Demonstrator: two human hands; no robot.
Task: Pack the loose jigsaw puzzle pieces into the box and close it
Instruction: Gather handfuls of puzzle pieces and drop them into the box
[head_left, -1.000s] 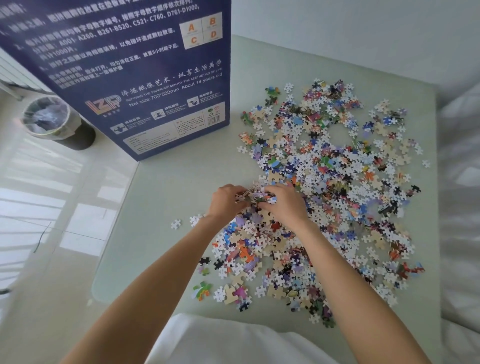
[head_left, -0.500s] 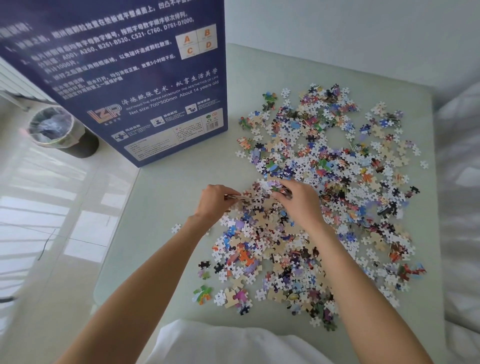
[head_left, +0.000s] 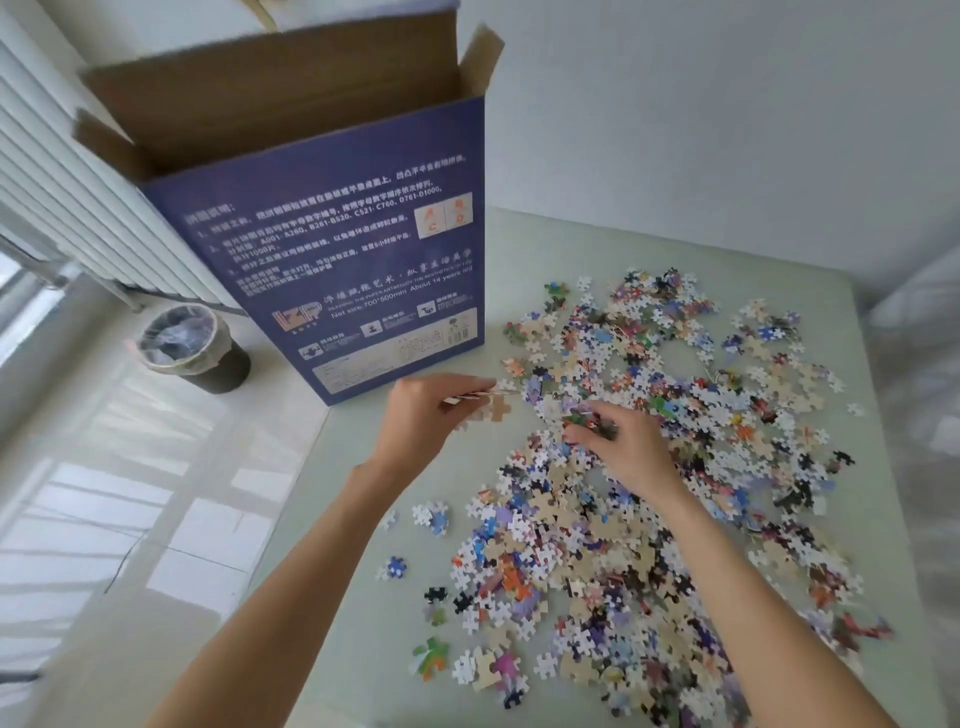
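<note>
A tall dark-blue puzzle box (head_left: 332, 249) stands upright at the table's back left, its top flaps open and brown inside showing. Loose jigsaw pieces (head_left: 701, 415) lie spread over the pale green table (head_left: 353, 478). My left hand (head_left: 431, 415) is raised just in front of the box's lower right corner and pinches a small bunch of pieces, one tan piece hanging below the fingers. My right hand (head_left: 623, 447) rests on the pile's left part, fingers curled around some pieces.
A bin (head_left: 192, 348) lined with a clear bag stands on the floor left of the table, below a white radiator (head_left: 67, 208). A white wall runs behind the table. White fabric lies along the right edge (head_left: 924, 415).
My left hand has lifted off the pile with pieces and moved left toward the box. My right hand stays on the pile. The view has tilted up, showing the box's open top.
</note>
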